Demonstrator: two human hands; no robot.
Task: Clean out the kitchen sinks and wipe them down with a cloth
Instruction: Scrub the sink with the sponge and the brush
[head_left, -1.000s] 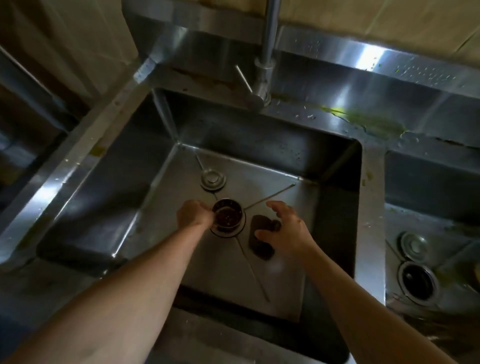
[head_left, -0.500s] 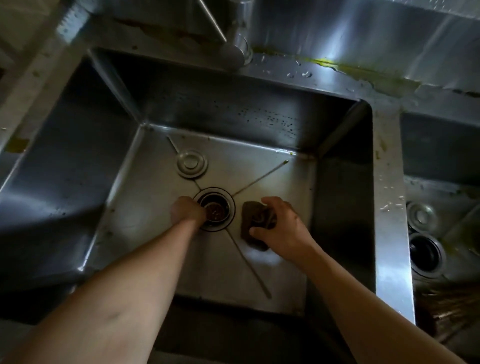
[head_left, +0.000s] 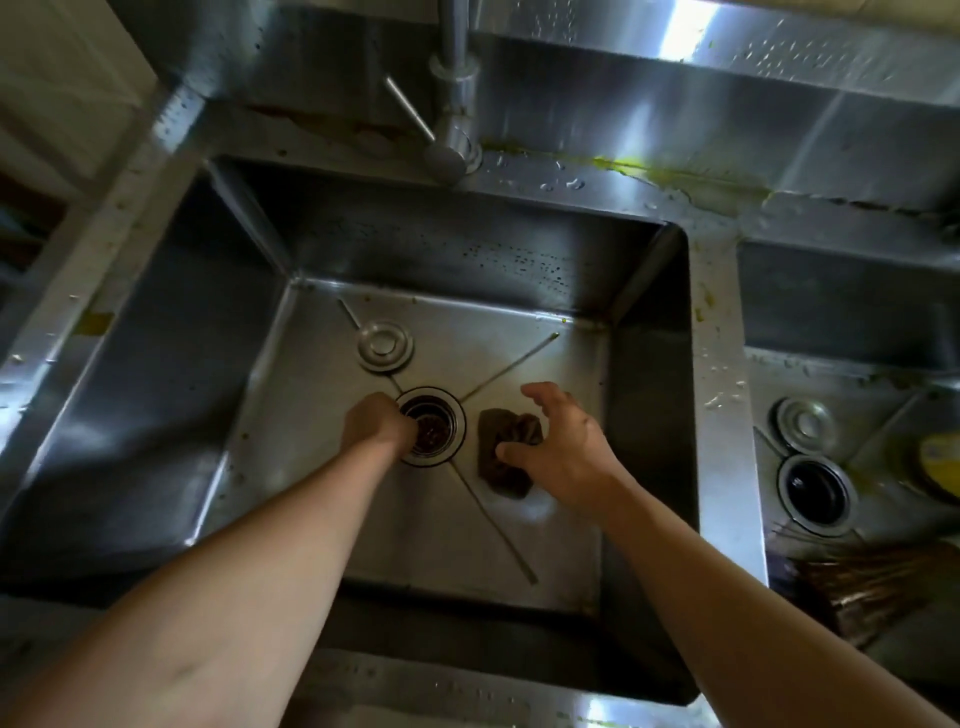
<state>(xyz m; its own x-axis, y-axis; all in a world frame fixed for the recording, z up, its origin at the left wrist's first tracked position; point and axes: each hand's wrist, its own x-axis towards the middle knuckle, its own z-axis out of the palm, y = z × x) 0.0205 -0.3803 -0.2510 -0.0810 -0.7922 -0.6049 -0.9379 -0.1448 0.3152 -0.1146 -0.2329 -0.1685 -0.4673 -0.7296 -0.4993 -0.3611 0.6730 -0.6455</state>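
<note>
a brushed stainless-steel backsplash (head_left: 675, 119) is seen along the top, where a bright band of light is reflected. beneath it, a yellow-green stain (head_left: 691, 179) is spread along the wet steel ledge. a pale tiled wall (head_left: 62, 73) is visible at the upper left, above a steel desk edge (head_left: 78, 270) speckled with drops. the scene is dimly lit, and the lower corners are left in shadow.

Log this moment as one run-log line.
left hand: at drain strainer, grip unclear | right hand: open, over dark cloth | left sink: wipe not yet done
</note>
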